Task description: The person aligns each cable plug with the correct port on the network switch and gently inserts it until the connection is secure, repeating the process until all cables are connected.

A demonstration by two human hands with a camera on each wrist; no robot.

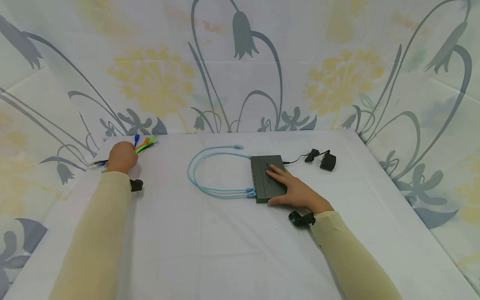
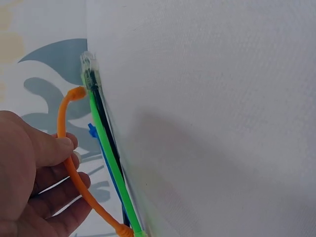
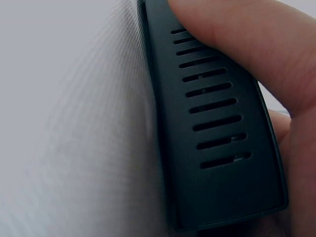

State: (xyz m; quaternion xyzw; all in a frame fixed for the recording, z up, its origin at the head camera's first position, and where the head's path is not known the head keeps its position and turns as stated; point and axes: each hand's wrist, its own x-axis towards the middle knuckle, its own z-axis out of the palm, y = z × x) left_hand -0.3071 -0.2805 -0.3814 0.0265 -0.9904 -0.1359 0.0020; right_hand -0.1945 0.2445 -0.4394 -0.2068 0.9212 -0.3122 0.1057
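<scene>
My left hand (image 1: pixel 123 157) is at the far left of the table, over a bundle of short coloured network cables. Its thumb and fingers pinch an orange network cable (image 2: pixel 81 185). Green (image 2: pixel 109 143), black (image 2: pixel 109 116) and blue cables (image 2: pixel 107 157) lie beside it. My right hand (image 1: pixel 298 192) holds a dark network switch (image 1: pixel 264 183), fingers across its top and thumb against its slotted near side (image 3: pixel 212 123). Light-blue network cables (image 1: pixel 193 171) loop out from the switch's left side. One light-blue plug (image 1: pixel 238 146) lies loose on the cloth.
A black power adapter (image 1: pixel 328 161) lies right of the switch, its bundled cord (image 1: pixel 312 156) running to the switch's far right corner. White cloth (image 1: pixel 210 250) covers the table. A flower-patterned curtain (image 1: pixel 225 83) stands behind and at both sides.
</scene>
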